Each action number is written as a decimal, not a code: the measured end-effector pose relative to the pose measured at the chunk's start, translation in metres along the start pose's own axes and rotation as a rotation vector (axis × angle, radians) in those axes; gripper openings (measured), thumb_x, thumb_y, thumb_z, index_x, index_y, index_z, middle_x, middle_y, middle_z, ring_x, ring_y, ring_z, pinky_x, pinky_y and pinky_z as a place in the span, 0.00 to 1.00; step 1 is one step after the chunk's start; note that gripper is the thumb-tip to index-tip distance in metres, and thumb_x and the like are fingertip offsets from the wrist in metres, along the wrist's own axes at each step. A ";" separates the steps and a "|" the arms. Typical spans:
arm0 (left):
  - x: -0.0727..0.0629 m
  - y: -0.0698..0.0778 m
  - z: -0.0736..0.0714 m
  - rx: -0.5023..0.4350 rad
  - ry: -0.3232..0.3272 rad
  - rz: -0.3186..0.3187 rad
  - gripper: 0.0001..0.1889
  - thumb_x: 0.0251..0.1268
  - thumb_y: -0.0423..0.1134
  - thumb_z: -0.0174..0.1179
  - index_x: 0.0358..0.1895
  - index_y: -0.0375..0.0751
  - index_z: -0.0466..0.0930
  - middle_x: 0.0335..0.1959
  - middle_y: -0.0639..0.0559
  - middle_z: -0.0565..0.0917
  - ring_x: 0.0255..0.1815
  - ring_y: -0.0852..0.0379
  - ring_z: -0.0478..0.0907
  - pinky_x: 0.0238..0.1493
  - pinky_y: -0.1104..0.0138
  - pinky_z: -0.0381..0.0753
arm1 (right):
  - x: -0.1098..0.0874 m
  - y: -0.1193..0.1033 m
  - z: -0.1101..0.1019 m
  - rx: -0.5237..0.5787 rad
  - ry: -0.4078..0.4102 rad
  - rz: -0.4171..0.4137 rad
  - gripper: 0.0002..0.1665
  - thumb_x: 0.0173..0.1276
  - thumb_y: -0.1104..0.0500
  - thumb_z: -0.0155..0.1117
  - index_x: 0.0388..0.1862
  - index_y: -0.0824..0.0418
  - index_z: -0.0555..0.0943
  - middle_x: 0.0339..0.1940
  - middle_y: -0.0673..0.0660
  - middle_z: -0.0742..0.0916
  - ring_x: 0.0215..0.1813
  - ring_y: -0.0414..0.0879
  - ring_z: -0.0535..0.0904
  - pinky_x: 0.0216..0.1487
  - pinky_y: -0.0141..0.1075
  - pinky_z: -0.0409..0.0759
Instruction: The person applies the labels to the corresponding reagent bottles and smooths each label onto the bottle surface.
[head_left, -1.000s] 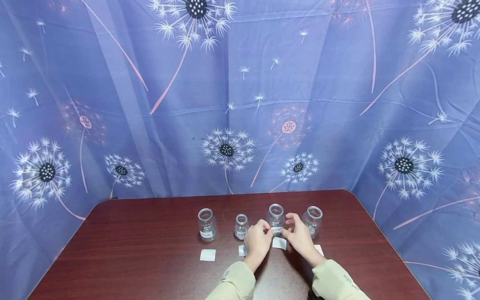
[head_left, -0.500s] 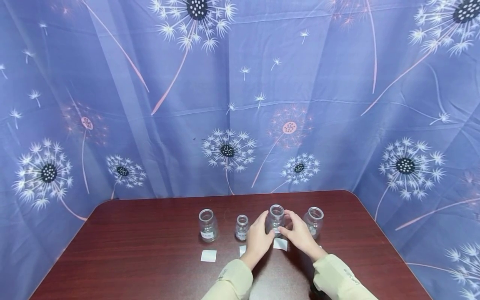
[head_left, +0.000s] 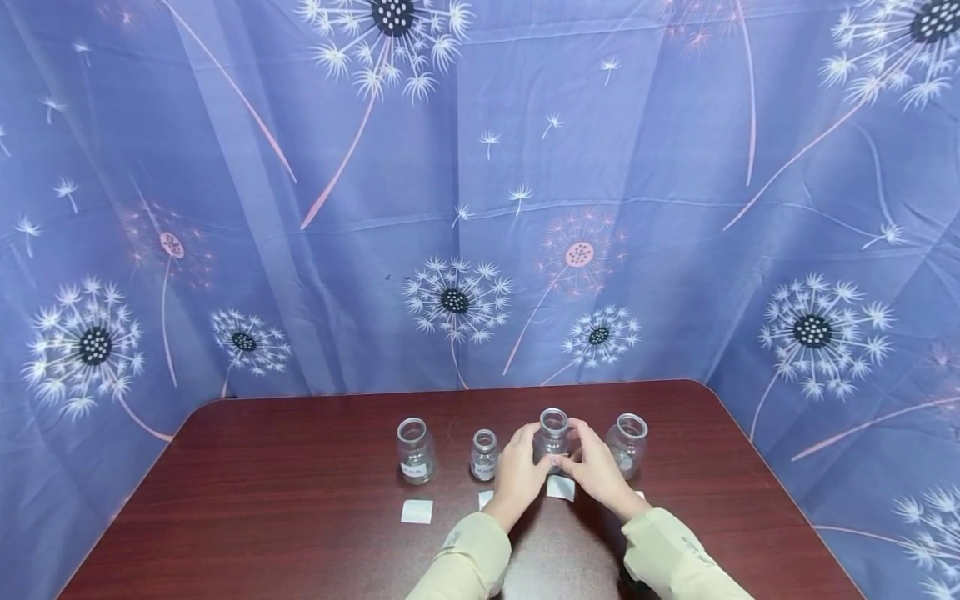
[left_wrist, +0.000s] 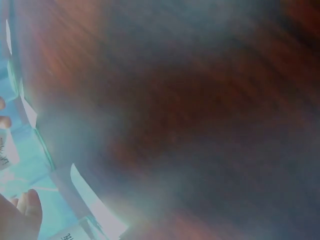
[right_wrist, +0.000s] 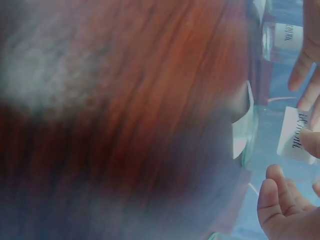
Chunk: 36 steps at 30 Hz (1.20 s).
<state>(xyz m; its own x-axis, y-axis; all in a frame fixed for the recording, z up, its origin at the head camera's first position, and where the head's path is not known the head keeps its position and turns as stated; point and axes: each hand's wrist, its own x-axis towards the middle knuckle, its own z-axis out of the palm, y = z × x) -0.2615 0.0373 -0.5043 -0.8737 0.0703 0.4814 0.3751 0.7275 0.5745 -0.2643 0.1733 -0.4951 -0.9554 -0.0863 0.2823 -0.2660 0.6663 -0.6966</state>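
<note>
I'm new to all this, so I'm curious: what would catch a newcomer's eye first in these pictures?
Probably the blue curtain, printed with big white and pink dandelions, filling most of the head view behind the table. Next, lower down, the left hand and right hand hold a clear glass jar, third from the left of four, with a white paper piece lying in front.

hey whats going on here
A person has the left grip and right grip around the third glass jar from the left, with a thumb on its white label. A white slip lies in front of it, and three other jars stand in the same row on the dark red table. All four are lidless.
</note>
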 end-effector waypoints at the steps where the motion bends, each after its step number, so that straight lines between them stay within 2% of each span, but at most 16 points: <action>1: 0.000 0.000 0.000 0.007 -0.005 0.000 0.25 0.44 0.40 0.66 0.49 0.42 0.71 0.46 0.49 0.78 0.43 0.52 0.79 0.42 0.62 0.76 | 0.000 0.000 0.001 -0.006 0.003 -0.009 0.36 0.45 0.63 0.70 0.54 0.66 0.66 0.36 0.60 0.79 0.24 0.39 0.73 0.27 0.28 0.71; 5: 0.000 0.000 0.001 0.033 -0.018 0.006 0.26 0.43 0.40 0.66 0.49 0.43 0.69 0.46 0.50 0.77 0.40 0.51 0.79 0.39 0.62 0.76 | 0.000 0.002 0.005 -0.070 0.023 -0.057 0.39 0.43 0.64 0.71 0.54 0.66 0.64 0.35 0.59 0.76 0.24 0.40 0.72 0.26 0.28 0.70; 10: 0.000 0.000 0.003 0.070 -0.030 0.001 0.28 0.41 0.40 0.68 0.49 0.43 0.68 0.44 0.50 0.77 0.36 0.50 0.79 0.34 0.63 0.77 | 0.000 0.005 0.011 -0.151 0.042 -0.075 0.42 0.41 0.66 0.71 0.55 0.65 0.60 0.37 0.59 0.75 0.26 0.40 0.71 0.27 0.30 0.69; 16: 0.000 0.002 0.005 0.130 -0.070 -0.007 0.30 0.41 0.40 0.68 0.51 0.44 0.65 0.44 0.49 0.77 0.35 0.52 0.79 0.34 0.64 0.76 | -0.001 0.008 0.012 -0.163 0.061 -0.090 0.44 0.39 0.68 0.70 0.56 0.66 0.59 0.38 0.59 0.75 0.25 0.40 0.71 0.26 0.29 0.69; 21: -0.001 0.000 0.006 0.156 -0.090 -0.002 0.33 0.40 0.37 0.68 0.54 0.43 0.63 0.45 0.48 0.76 0.36 0.51 0.79 0.35 0.63 0.77 | -0.003 0.009 0.009 -0.140 0.034 -0.078 0.41 0.42 0.72 0.67 0.57 0.65 0.60 0.38 0.58 0.76 0.25 0.39 0.72 0.25 0.28 0.69; 25: -0.002 -0.003 0.004 0.138 -0.081 0.022 0.32 0.41 0.35 0.67 0.54 0.43 0.64 0.45 0.47 0.77 0.33 0.49 0.79 0.34 0.61 0.76 | -0.003 0.011 0.006 -0.112 0.033 -0.078 0.36 0.45 0.72 0.65 0.55 0.64 0.64 0.38 0.57 0.78 0.24 0.39 0.74 0.26 0.29 0.72; 30: -0.001 -0.009 0.000 0.100 -0.063 0.083 0.27 0.45 0.37 0.65 0.51 0.44 0.67 0.43 0.49 0.81 0.34 0.50 0.81 0.35 0.63 0.77 | -0.003 0.014 0.000 -0.058 0.034 -0.094 0.31 0.48 0.73 0.63 0.53 0.62 0.67 0.37 0.58 0.81 0.24 0.40 0.77 0.26 0.28 0.74; 36: 0.001 -0.014 -0.007 -0.012 -0.083 0.097 0.21 0.50 0.40 0.61 0.50 0.46 0.71 0.40 0.49 0.83 0.38 0.52 0.81 0.37 0.64 0.77 | -0.003 0.014 -0.009 0.008 -0.013 -0.119 0.26 0.51 0.72 0.62 0.51 0.63 0.70 0.37 0.61 0.84 0.25 0.44 0.81 0.27 0.26 0.75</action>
<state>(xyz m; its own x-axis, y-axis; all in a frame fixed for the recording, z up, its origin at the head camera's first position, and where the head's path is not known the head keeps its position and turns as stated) -0.2661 0.0226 -0.5074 -0.8555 0.1967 0.4789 0.4625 0.7062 0.5361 -0.2637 0.1893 -0.5003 -0.9186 -0.1740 0.3548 -0.3786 0.6448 -0.6640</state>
